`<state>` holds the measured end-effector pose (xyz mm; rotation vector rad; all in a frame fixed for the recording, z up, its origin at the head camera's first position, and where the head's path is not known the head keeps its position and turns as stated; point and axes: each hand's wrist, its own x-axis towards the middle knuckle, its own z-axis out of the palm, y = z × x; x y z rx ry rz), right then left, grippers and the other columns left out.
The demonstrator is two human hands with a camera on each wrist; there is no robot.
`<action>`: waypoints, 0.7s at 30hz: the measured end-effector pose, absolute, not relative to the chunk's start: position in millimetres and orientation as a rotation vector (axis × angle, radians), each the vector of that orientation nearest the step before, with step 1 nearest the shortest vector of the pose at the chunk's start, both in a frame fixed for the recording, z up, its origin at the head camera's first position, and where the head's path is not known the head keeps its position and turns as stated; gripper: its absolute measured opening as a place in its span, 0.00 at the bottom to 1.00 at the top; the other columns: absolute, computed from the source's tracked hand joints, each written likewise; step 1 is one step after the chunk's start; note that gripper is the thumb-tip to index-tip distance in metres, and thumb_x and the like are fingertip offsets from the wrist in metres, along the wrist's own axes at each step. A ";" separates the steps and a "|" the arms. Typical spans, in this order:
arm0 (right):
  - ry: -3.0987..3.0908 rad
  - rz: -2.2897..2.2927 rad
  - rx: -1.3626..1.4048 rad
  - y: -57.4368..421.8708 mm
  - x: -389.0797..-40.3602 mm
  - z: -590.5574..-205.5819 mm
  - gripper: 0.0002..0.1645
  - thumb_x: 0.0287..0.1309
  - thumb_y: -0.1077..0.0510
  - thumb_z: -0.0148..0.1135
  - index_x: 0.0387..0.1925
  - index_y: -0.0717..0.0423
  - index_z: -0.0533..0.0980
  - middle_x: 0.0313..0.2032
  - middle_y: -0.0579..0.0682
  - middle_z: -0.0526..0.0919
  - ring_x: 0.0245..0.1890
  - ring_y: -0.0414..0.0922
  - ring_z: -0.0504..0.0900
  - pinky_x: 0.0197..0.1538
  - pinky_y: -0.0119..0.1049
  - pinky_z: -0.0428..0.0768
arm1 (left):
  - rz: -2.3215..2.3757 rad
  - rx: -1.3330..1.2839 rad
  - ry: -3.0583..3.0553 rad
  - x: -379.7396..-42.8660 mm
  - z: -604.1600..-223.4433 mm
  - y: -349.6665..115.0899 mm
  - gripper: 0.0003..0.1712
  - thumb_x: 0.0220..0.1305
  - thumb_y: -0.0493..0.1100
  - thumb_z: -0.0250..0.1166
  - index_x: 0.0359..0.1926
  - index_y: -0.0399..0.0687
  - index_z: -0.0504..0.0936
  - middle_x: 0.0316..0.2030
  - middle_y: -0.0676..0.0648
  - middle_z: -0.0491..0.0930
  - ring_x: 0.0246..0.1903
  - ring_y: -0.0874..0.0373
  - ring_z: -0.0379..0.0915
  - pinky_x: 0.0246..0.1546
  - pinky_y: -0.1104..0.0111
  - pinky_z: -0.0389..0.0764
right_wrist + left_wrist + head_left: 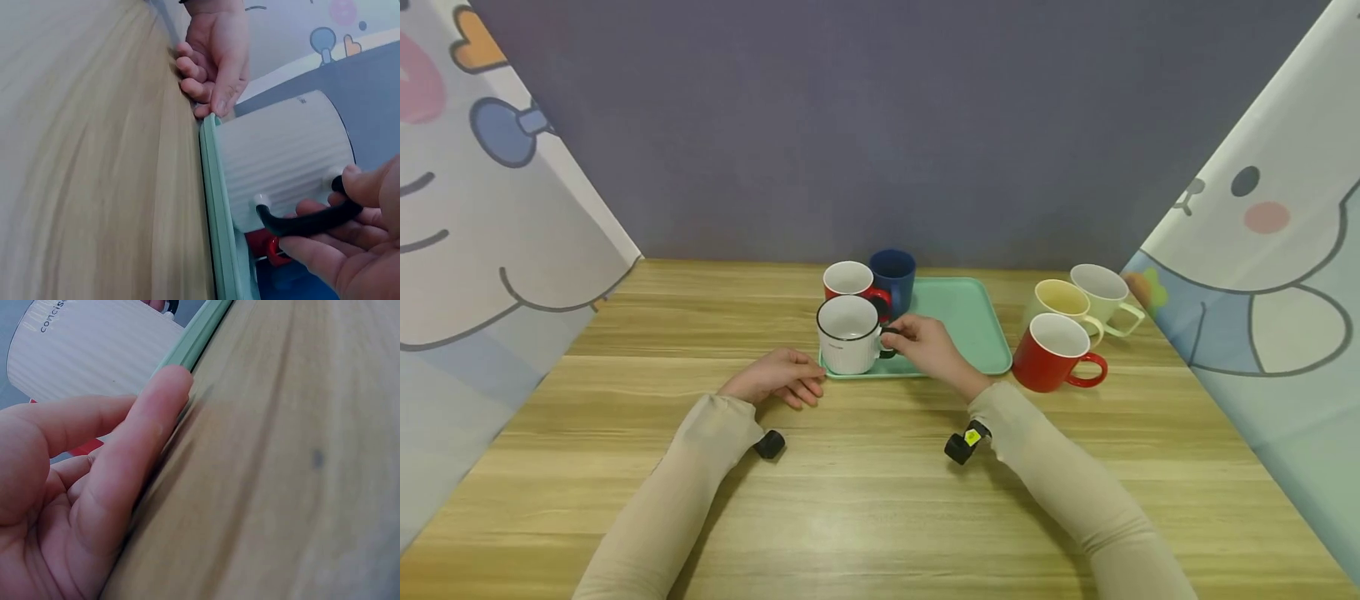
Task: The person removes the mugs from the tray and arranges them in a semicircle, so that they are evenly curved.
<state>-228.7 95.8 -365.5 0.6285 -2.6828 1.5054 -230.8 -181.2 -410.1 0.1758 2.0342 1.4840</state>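
A white ribbed mug (847, 352) with a black rim and black handle stands upright at the front left corner of the mint-green tray (958, 321). My right hand (929, 343) pinches its black handle (312, 220) between thumb and fingers. At the tray's front left corner rests my left hand (778, 379), fingers loosely bent, fingertips right at the tray's edge. Behind the white mug on the tray are a red mug with a white inside (847, 279) and a dark blue mug (893, 271). The right wrist view shows the left thumb at the tray rim.
Right of the tray, another red mug (1047, 358), a yellow mug (1060, 298) and a pale mug with a light green handle (1101, 287) stand close together on the wooden table (865, 500). A grey wall (880, 125) rises behind, with printed cartoon panels at both sides.
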 end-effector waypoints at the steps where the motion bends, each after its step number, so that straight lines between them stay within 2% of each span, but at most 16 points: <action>1: -2.689 1.497 0.608 94.5 -228.1 -365.0 0.08 0.65 0.61 0.65 0.36 0.65 0.81 0.33 0.55 0.87 0.32 0.49 0.84 0.35 0.34 0.80 | 1.485 0.177 2.034 -230.3 -409.9 -181.4 0.12 0.72 0.42 0.59 0.42 0.34 0.81 0.28 0.47 0.84 0.27 0.59 0.84 0.27 0.68 0.83; 5: -2.689 1.501 0.512 91.5 -230.5 -367.3 0.07 0.65 0.62 0.65 0.35 0.64 0.81 0.32 0.55 0.87 0.31 0.48 0.84 0.35 0.34 0.81 | 1.487 0.187 2.032 -228.9 -408.8 -181.7 0.13 0.72 0.42 0.59 0.42 0.33 0.80 0.28 0.47 0.84 0.27 0.59 0.84 0.26 0.69 0.83; 11: -2.671 1.605 0.433 90.3 -233.5 -368.0 0.06 0.65 0.64 0.63 0.36 0.67 0.81 0.35 0.59 0.87 0.38 0.53 0.87 0.41 0.38 0.85 | 1.491 0.177 2.033 -228.7 -409.2 -182.2 0.13 0.72 0.42 0.59 0.41 0.34 0.81 0.28 0.47 0.84 0.27 0.59 0.84 0.26 0.69 0.83; 21: -2.666 1.754 0.394 105.0 -229.9 -358.5 0.10 0.69 0.63 0.59 0.43 0.69 0.80 0.41 0.61 0.86 0.46 0.55 0.85 0.49 0.44 0.84 | 1.501 0.148 2.028 -229.6 -409.1 -180.5 0.12 0.72 0.42 0.60 0.42 0.34 0.81 0.28 0.46 0.85 0.26 0.59 0.84 0.26 0.68 0.83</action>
